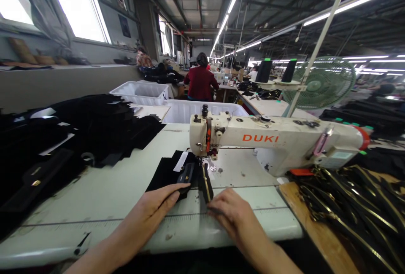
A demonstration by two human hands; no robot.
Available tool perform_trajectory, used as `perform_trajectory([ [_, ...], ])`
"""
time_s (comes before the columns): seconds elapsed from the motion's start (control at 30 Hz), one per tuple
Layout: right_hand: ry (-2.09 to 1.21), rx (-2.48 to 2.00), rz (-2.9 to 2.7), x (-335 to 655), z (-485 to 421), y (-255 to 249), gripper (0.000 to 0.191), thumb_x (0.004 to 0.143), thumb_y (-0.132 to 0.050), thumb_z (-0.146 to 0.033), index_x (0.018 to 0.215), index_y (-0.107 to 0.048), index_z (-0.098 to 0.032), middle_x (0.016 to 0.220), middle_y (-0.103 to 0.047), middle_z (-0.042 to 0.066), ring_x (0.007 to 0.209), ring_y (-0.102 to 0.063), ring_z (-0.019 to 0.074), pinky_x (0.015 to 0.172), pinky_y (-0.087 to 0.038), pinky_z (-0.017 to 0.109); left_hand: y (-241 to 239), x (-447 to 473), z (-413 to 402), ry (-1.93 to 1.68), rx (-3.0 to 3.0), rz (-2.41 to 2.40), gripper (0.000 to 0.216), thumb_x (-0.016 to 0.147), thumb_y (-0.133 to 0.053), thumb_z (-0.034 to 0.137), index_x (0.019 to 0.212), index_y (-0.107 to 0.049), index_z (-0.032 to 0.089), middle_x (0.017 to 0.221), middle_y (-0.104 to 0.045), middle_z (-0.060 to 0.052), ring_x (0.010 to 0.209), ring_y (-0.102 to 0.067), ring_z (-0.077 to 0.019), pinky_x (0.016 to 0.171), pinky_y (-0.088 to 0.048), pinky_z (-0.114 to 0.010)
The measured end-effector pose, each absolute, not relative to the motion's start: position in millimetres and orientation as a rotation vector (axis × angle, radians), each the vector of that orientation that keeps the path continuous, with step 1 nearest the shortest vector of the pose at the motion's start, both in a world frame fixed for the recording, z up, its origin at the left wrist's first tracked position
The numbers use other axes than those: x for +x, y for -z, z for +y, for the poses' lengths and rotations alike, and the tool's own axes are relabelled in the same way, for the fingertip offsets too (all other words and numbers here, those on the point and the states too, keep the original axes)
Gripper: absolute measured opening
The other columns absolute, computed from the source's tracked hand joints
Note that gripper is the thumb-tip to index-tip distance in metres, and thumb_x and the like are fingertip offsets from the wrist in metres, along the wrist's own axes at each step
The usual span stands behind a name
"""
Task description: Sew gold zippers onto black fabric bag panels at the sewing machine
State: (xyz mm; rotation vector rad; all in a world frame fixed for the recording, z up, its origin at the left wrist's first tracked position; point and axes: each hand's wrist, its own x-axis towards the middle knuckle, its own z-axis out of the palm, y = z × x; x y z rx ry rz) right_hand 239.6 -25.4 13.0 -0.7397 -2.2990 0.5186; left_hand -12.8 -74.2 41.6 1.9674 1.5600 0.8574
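Observation:
My left hand (155,204) pinches the near right edge of a black fabric piece (163,175), which lies flat on the machine table. A white paper strip (180,161) and a dark tab with a small gold-coloured fitting (186,177) are on that fabric. My right hand (232,210) is closed on the near end of a black zipper (206,181) with gold-coloured teeth. The zipper's far end reaches the needle area of the sewing machine (234,135), beside the fabric's right edge. The machine head hides where the two meet under the presser foot.
Piled black fabric pieces (95,135) cover the table's left. Many gold-toothed zippers (354,206) lie on a wooden board (303,206) at right. White plastic bins (205,107) stand behind the table. A fan (319,82), thread cones (264,71) and a seated person (201,80) are farther back.

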Motion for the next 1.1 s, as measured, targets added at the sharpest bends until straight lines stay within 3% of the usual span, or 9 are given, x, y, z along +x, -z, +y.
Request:
perform_trajectory([
  [0.13,-0.157,-0.73,-2.331,226,-58,26,0.027,0.096,-0.042,-0.015,0.109,-0.066,-0.018,0.081,-0.063,0.007,0.074,-0.056,0.0211,0.065,-0.047,0.032,-18,-14,-89,-0.735,2.311,1.536,0.042,0.099,-0.044,0.029,0.14,-0.047,0.037,0.142,-0.052,0.004,0.129,-0.05,-0.0197,0.108,-0.04,-0.037],
  [0.27,-0.664,-0.976,-2.033,254,-32,3,0.027,0.099,-0.048,-0.034,0.094,-0.07,-0.02,0.087,-0.066,0.006,0.082,-0.063,0.0201,0.07,-0.05,0.027,-11,-12,-96,-0.63,2.409,1.532,0.046,0.099,-0.043,0.029,0.144,-0.039,0.04,0.147,-0.046,0.005,0.133,-0.045,-0.021,0.107,-0.039,-0.041],
  [0.37,-0.759,-1.085,-1.837,272,-10,-26,0.026,0.097,-0.053,-0.039,0.093,-0.07,-0.02,0.092,-0.068,0.006,0.091,-0.064,0.0217,0.079,-0.05,0.028,-13,-12,-94,-0.669,2.293,1.59,0.044,0.102,-0.036,0.03,0.145,-0.037,0.04,0.147,-0.046,0.006,0.131,-0.047,-0.019,0.108,-0.037,-0.04],
  [0.5,-0.456,-0.805,-2.297,255,-26,-15,0.02,0.099,-0.049,-0.027,0.101,-0.068,-0.022,0.091,-0.065,0.005,0.086,-0.06,0.0187,0.074,-0.049,0.028,-7,-11,-94,-0.723,2.339,1.534,0.046,0.1,-0.04,0.026,0.145,-0.038,0.039,0.147,-0.046,0.005,0.131,-0.047,-0.0187,0.108,-0.039,-0.036],
  [0.63,0.021,-0.713,-2.411,227,-59,26,0.023,0.098,-0.041,-0.014,0.108,-0.062,-0.015,0.079,-0.06,0.005,0.073,-0.055,0.0201,0.065,-0.046,0.032,12,-2,-98,-0.692,2.584,1.432,0.058,0.095,-0.046,0.016,0.149,-0.031,0.033,0.149,-0.043,0.001,0.133,-0.044,-0.0197,0.109,-0.038,-0.034],
  [0.83,-0.099,-0.791,-2.365,224,-73,36,0.03,0.1,-0.034,-0.012,0.116,-0.059,-0.014,0.088,-0.062,0.007,0.083,-0.055,0.0218,0.076,-0.046,0.036,27,9,-103,-0.537,2.717,1.35,0.069,0.087,-0.041,0.0,0.151,-0.027,0.023,0.152,-0.038,-0.004,0.14,-0.033,-0.0208,0.115,-0.031,-0.042],
  [1.1,-0.137,-0.785,-2.363,224,-75,32,0.033,0.102,-0.03,-0.016,0.114,-0.06,-0.013,0.089,-0.063,0.008,0.084,-0.055,0.0226,0.077,-0.045,0.037,22,11,-100,-0.408,2.768,1.349,0.071,0.083,-0.042,-0.003,0.149,-0.03,0.021,0.152,-0.037,-0.004,0.139,-0.035,-0.0202,0.116,-0.029,-0.04],
])
